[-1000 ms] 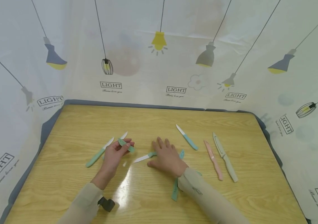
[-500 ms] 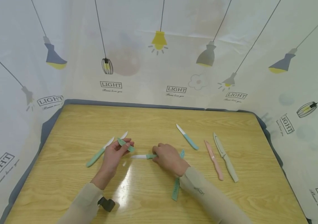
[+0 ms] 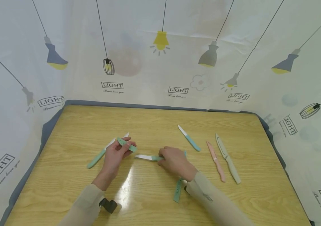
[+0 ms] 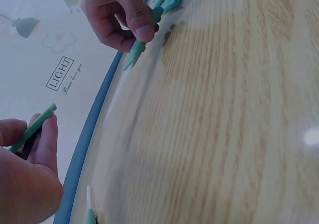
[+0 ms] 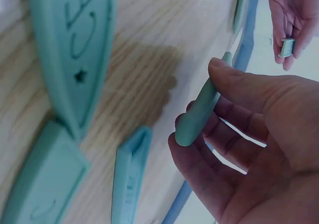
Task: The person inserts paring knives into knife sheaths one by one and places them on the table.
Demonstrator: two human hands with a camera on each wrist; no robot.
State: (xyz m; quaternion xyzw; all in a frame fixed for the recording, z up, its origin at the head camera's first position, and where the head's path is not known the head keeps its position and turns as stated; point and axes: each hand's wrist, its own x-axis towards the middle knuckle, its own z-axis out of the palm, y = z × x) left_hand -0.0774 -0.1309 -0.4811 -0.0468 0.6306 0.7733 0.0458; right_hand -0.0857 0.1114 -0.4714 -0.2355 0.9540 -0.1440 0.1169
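My left hand (image 3: pixel 114 157) pinches a green knife sheath (image 3: pixel 127 145) between thumb and fingers, its open end towards the right hand. In my right hand (image 3: pixel 177 161) is a small paring knife (image 3: pixel 144 157), its white blade pointing left at the sheath, a short gap between them. The right wrist view shows thumb and fingers round its green handle (image 5: pixel 199 112). Under the right forearm lies another green sheath (image 3: pixel 178 191); a blue sheath (image 5: pixel 130 184) is partly hidden by the right hand. Beside the left hand rest a green-handled knife (image 3: pixel 96 159) and a second blade (image 3: pixel 125 136), mostly covered.
A blue-handled knife (image 3: pixel 189 140) lies bare beyond the right hand. Further right are a pink knife (image 3: pixel 216 163) and a larger cream knife (image 3: pixel 228 160), both with covered blades. A printed curtain (image 3: pixel 149 69) stands behind the wooden table (image 3: pixel 160 122).
My right hand, spread over the paring knife earlier, has gripped its handle, picked it up, straightened it and drawn slightly right. The left hand has tilted the sheath a little, otherwise staying put.
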